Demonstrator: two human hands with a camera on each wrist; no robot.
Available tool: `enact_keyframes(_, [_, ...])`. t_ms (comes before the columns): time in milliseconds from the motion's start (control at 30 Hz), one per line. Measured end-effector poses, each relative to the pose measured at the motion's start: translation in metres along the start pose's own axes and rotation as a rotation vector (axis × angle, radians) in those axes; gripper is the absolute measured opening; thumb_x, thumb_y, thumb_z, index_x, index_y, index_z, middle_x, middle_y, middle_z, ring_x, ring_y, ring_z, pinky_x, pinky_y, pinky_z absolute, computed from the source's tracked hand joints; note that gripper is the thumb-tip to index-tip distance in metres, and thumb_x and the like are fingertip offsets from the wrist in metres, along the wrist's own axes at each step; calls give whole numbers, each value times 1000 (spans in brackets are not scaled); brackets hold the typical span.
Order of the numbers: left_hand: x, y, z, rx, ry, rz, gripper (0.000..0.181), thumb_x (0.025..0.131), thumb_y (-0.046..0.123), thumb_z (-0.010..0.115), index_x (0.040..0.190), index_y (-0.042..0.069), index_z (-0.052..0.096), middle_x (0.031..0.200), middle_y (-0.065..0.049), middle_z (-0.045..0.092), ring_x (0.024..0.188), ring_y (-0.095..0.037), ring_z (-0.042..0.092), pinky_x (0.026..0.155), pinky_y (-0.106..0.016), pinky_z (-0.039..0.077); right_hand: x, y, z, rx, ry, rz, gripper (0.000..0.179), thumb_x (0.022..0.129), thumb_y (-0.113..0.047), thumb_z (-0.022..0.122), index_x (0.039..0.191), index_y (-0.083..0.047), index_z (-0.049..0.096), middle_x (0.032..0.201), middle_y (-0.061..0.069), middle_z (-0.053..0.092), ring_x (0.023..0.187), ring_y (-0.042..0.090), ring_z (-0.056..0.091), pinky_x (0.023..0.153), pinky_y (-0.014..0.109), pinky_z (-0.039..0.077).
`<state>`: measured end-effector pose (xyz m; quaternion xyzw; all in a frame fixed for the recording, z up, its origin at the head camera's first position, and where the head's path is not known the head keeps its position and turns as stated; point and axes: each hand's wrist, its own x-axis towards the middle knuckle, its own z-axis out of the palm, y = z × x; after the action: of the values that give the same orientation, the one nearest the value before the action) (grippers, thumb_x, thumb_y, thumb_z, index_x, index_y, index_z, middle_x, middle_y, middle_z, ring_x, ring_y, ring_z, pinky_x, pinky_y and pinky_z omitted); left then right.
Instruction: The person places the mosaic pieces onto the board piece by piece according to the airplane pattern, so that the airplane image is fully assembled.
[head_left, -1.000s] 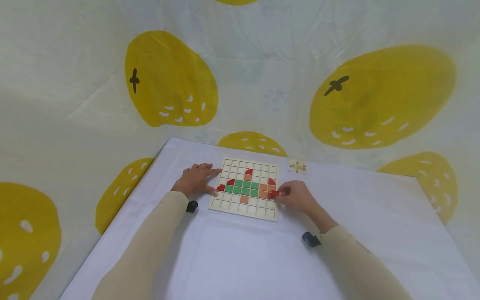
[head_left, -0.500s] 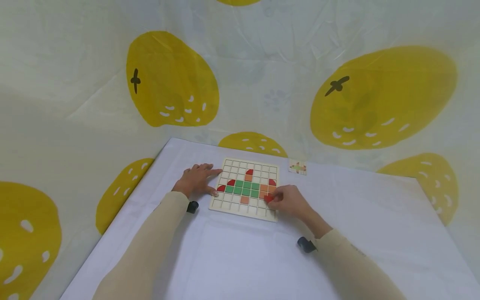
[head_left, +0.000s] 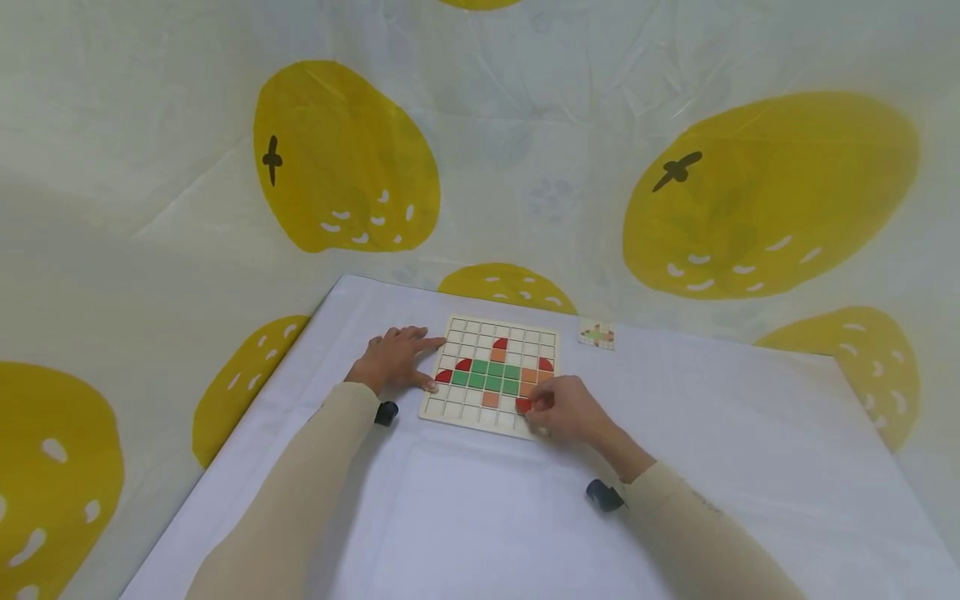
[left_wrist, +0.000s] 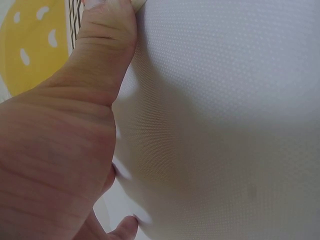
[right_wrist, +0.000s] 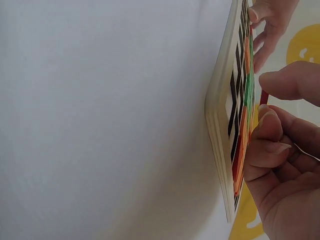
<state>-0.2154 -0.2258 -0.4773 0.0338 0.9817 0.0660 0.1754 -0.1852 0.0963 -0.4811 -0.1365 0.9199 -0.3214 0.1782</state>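
A square wooden grid board [head_left: 450,412] lies on the white cloth, bearing green tiles [head_left: 492,376], orange tiles [head_left: 490,400] and red quarter-round tiles [head_left: 500,344]. My right hand [head_left: 573,410] reaches over the board's right front part and pinches a red tile [head_left: 522,405] between thumb and fingertips. In the right wrist view that red tile [right_wrist: 264,98] shows edge-on, held just off the board's face. At the board's left edge rests my left hand [head_left: 392,360], its fingers spread and its thumb on the rim. The left wrist view shows the thumb [left_wrist: 107,30] at the board's corner.
A small pattern card [head_left: 597,334] lies behind the board to the right, at the table's back edge. Behind the table hangs a pale curtain [head_left: 525,150] with large yellow fruit prints. Black wrist cameras [head_left: 604,496] sit under both forearms.
My right hand has moved left and toward the front of the board with the red tile pinched in it. The left hand has stayed in place at the board's edge.
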Motion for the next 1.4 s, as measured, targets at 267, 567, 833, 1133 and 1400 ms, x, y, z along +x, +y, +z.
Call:
enact_keyframes(267, [3, 0, 1, 8, 1, 5, 99, 76, 66, 82, 160, 49, 33, 174, -2, 28, 157, -39, 29, 126, -68, 26, -3, -6, 8, 17, -4, -30, 18, 84, -17, 86, 100, -12, 80, 82, 1, 66, 83, 18, 59, 69, 26, 52])
enact_keyframes(567, [2, 1, 0, 10, 1, 0, 99, 76, 66, 82, 160, 48, 33, 173, -3, 29, 156, -40, 30, 125, -69, 26, 0, -11, 20, 27, -5, -111, 18, 85, -17, 86, 101, -12, 81, 76, -3, 67, 77, 16, 59, 67, 25, 52])
enact_keyframes(833, [6, -1, 2, 7, -5, -7, 99, 77, 65, 82, 161, 48, 32, 174, -3, 28, 156, -40, 29, 125, -70, 24, 0, -18, 25, 13, -21, -152, 16, 86, -18, 85, 100, -13, 81, 76, -3, 65, 78, 15, 59, 68, 24, 52])
enact_keyframes(1133, [2, 1, -1, -9, 4, 7, 99, 77, 63, 83, 161, 47, 33, 174, -3, 28, 156, -41, 29, 126, -68, 24, 2, -22, 31, 24, -35, -134, 18, 86, -17, 85, 103, -11, 81, 78, -2, 65, 78, 16, 59, 69, 26, 51])
enact_keyframes(1400, [0, 1, 0, -13, 8, 7, 98, 79, 61, 83, 161, 46, 33, 174, -4, 28, 156, -41, 28, 126, -69, 23, 2, -25, 34, 5, -36, -133, 17, 87, -16, 83, 103, -9, 80, 77, -2, 66, 76, 15, 58, 68, 25, 50])
